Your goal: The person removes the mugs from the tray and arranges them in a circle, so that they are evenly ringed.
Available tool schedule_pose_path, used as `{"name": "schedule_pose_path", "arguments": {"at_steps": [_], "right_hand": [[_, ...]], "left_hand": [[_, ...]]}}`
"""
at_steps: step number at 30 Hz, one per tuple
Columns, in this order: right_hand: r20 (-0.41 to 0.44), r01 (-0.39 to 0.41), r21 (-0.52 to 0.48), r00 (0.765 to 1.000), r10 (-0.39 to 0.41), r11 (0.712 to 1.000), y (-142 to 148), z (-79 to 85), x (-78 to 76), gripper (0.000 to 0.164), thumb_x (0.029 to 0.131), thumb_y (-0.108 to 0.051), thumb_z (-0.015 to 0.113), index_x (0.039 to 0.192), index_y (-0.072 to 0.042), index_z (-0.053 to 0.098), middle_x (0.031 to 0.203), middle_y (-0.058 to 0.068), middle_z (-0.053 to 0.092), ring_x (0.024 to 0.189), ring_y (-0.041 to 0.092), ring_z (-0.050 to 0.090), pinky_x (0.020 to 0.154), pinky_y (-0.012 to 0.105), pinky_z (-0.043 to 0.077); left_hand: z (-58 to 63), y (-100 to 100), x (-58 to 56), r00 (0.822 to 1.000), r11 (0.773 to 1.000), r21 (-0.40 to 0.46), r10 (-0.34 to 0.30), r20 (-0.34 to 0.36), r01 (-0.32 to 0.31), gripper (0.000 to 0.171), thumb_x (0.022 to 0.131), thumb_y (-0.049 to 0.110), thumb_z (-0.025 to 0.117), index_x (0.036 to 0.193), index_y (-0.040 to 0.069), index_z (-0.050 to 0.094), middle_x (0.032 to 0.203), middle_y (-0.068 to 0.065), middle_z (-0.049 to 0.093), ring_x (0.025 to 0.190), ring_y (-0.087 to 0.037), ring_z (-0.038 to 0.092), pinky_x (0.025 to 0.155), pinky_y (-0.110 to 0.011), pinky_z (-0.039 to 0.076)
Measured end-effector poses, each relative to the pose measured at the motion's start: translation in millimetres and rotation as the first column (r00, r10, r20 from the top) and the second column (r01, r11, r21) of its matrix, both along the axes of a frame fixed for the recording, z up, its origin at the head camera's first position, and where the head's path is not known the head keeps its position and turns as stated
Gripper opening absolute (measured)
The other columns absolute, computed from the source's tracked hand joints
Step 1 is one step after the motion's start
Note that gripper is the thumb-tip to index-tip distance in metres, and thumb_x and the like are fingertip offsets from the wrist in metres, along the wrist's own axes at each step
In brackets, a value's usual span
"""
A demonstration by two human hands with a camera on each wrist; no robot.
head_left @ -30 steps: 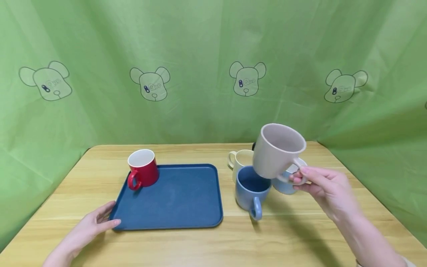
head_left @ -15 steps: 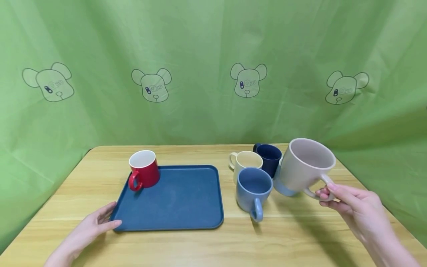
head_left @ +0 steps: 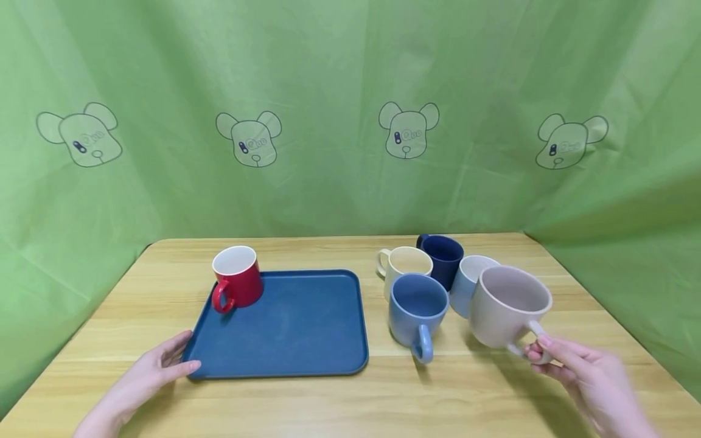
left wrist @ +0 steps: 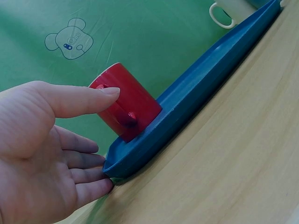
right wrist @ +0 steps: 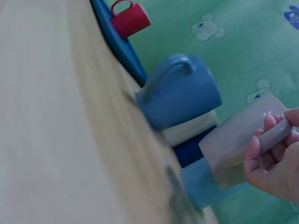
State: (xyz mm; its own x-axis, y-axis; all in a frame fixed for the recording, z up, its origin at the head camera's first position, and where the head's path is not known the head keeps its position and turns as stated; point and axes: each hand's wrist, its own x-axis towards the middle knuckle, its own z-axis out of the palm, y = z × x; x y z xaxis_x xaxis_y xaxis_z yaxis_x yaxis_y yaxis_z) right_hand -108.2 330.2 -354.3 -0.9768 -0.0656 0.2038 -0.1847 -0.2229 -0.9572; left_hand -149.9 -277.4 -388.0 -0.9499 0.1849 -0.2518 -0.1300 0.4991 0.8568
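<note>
My right hand point(head_left: 588, 377) holds a pale greyish-pink mug point(head_left: 495, 319) by its handle, fingers curled round it. The mug is tilted and hangs just above the table at the right, in front of a white and light-blue mug point(head_left: 464, 295). At the left, my left hand point(head_left: 137, 380) touches the near left corner of a dark blue tray point(head_left: 296, 334); in the left wrist view its fingers point(left wrist: 91, 186) reach the tray's edge fairly straight, thumb apart. A red mug point(head_left: 244, 286) with a white inside stands upright on the tray's far left corner.
Right of the tray stand a blue mug point(head_left: 409, 325) with its handle toward me, a cream mug point(head_left: 408, 261) and a navy mug point(head_left: 448, 267), close together. The wooden table point(head_left: 339, 407) ends at a green curtain point(head_left: 328, 194) behind and at the sides.
My right hand has carried the greyish-pink mug from above the blue mug to the right, then down toward the table. The navy and white-and-blue mugs have come into fuller view. Left hand and tray stay put.
</note>
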Motion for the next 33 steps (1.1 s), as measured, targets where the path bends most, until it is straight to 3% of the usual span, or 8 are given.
{"name": "schedule_pose_path", "arguments": {"at_steps": [16,23,33], "right_hand": [[0.115,0.066,-0.052,0.992,-0.06,0.996,9.5,-22.9,2.7,0.034,0.096,0.006,0.039,0.094,0.001,0.072,0.084,0.013,0.07,0.082,0.02,0.067,0.072,0.027,0.055],[0.092,0.07,-0.065,0.994,-0.064,0.995,12.3,-29.2,1.7,0.034,0.096,0.008,0.038,0.094,0.003,0.071,0.083,0.014,0.07,0.081,0.022,0.068,0.071,0.029,0.055],[0.109,0.058,0.005,0.992,-0.059,0.998,14.3,-33.5,2.6,0.033,0.096,0.005,0.038,0.095,0.002,0.071,0.086,0.012,0.07,0.083,0.021,0.067,0.074,0.028,0.054]], "left_hand": [[0.7,-0.2,-2.1,1.0,1.0,-0.009,0.006,0.025,-0.005,0.08,0.092,0.028,0.057,0.142,-0.013,0.01,0.144,-0.037,0.01,0.132,-0.05,0.012,0.103,-0.058,0.022],[-0.1,0.4,-2.0,1.0,1.0,-0.009,0.004,0.025,-0.004,0.081,0.092,0.028,0.057,0.142,-0.013,0.01,0.145,-0.036,0.011,0.133,-0.049,0.012,0.104,-0.058,0.023],[0.1,0.0,-2.0,1.0,1.0,-0.01,0.009,0.03,-0.008,0.082,0.091,0.031,0.058,0.143,-0.012,0.01,0.145,-0.035,0.012,0.133,-0.049,0.013,0.104,-0.057,0.025]]}}
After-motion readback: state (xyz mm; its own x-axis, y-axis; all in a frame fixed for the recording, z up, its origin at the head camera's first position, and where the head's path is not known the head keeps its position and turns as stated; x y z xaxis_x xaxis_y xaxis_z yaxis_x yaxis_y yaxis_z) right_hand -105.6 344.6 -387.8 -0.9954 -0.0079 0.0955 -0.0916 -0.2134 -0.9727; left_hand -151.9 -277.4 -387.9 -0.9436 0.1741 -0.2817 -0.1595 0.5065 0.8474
